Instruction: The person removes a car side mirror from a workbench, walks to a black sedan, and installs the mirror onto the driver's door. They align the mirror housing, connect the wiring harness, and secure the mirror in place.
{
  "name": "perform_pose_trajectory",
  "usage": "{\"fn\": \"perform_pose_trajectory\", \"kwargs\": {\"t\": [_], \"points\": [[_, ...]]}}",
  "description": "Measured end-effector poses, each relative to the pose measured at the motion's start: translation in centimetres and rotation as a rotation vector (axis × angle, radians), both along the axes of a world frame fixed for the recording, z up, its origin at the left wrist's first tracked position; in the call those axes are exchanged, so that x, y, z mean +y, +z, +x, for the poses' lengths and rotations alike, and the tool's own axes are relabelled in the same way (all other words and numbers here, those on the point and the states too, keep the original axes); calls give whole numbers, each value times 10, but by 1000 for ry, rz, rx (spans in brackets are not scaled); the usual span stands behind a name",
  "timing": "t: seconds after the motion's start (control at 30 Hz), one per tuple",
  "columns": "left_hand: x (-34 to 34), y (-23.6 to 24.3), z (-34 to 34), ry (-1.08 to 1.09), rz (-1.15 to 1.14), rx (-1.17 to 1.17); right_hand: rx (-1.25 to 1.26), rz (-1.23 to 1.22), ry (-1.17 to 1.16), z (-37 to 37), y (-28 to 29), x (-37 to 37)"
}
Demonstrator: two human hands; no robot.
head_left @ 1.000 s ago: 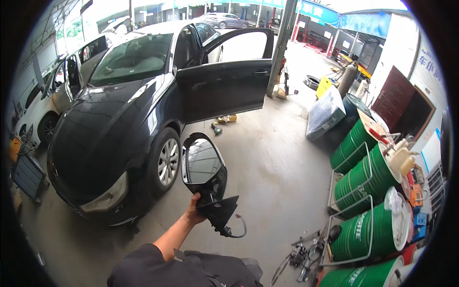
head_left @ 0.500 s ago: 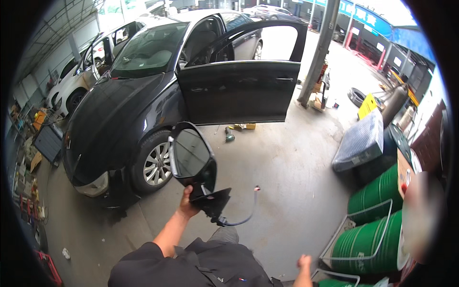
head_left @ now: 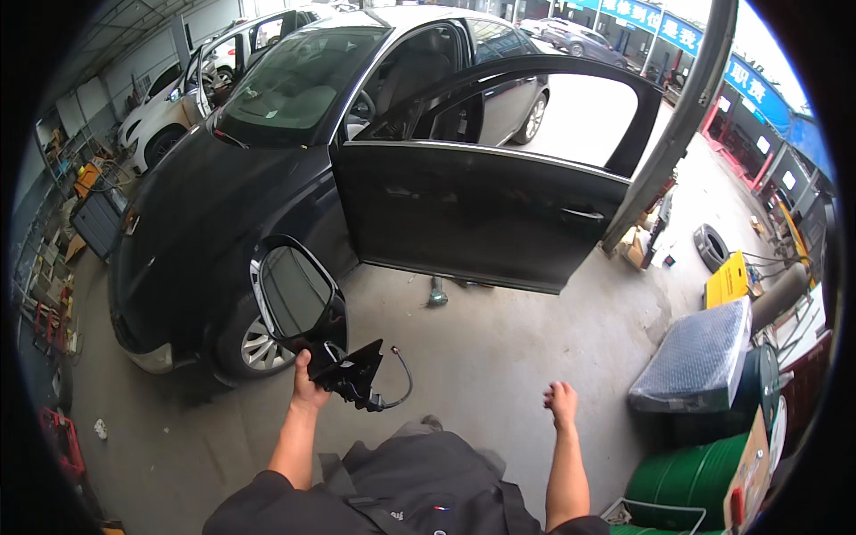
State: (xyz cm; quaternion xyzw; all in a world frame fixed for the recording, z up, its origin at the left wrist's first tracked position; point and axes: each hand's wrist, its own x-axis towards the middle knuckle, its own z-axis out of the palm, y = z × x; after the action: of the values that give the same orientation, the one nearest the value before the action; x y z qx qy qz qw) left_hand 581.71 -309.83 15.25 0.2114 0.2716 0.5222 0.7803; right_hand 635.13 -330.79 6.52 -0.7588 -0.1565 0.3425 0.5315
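Held the mirror [head_left: 297, 292] up in the left hand [head_left: 308, 382], gripping it below the glass, leaning to the left, with the car's [head_left: 214, 205] front wheel [head_left: 259, 349] behind it. Let the cable [head_left: 408, 383] curve out over the floor [head_left: 499, 343]. Had the right hand [head_left: 560, 403] well apart from the mirror, half curled; could not tell how tightly. Saw the swung-out door [head_left: 464, 209] beyond, a tool [head_left: 436, 292] on the floor just below it, and a wrapped box [head_left: 691, 357] and green drum [head_left: 687, 477] at right.
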Motion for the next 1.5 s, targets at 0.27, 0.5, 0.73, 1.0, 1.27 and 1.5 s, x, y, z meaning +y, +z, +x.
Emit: {"fn": "perform_pose_trajectory", "kwargs": {"t": [0.27,0.5,0.73,1.0,1.27,1.5], "points": [[51,46,4,268,107,93,-138,237,559,-47,94,342],[146,43,24,447,210,54,-412,510,762,-60,123,623],[207,84,73,633,231,107,-545,520,534,-83,165,809],[277,101,81,612,186,227,-786,610,302,-113,128,847],[334,111,67,373,278,314,-848,630,258,-116,134,847],[355,113,75,274,253,342,-714,524,300,-111,113,823]]}}
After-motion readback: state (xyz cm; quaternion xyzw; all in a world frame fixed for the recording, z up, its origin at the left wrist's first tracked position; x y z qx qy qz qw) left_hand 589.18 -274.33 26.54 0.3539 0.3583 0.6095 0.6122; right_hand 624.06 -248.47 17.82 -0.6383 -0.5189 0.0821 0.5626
